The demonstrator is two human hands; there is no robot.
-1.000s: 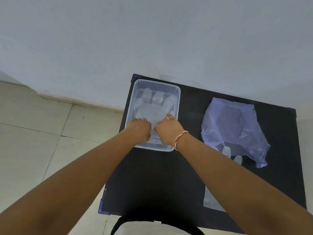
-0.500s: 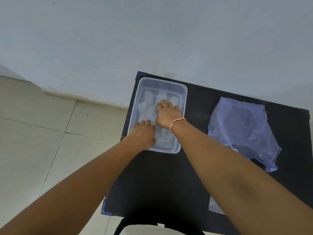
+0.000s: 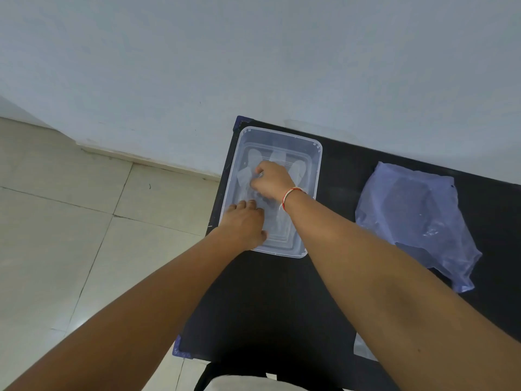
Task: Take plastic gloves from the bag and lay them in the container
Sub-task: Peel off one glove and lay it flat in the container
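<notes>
A clear plastic container (image 3: pixel 318 167) stands at the far left corner of the black table (image 3: pixel 267 292). A thin see-through plastic glove (image 3: pixel 277 157) lies inside it, fingertips toward the wall. My right hand (image 3: pixel 272 180), with a red and white wristband, is inside the container, and its curled fingers pinch the glove's left part. At the near end of the container my left hand (image 3: pixel 244 222) presses flat on the glove. The bluish plastic bag (image 3: pixel 414 218) lies crumpled to the right. Part of another glove (image 3: pixel 362 348) shows on the table under my right forearm.
The table stands against a pale wall, with a tiled floor (image 3: pixel 70 235) to its left. The container sits close to the table's left edge. Bare black tabletop lies between the container and the bag and in front of both.
My right hand has gone from lying flat on the glove to curling its fingers and pinching it, a little farther left. My left hand has stayed pressing at the near end.
</notes>
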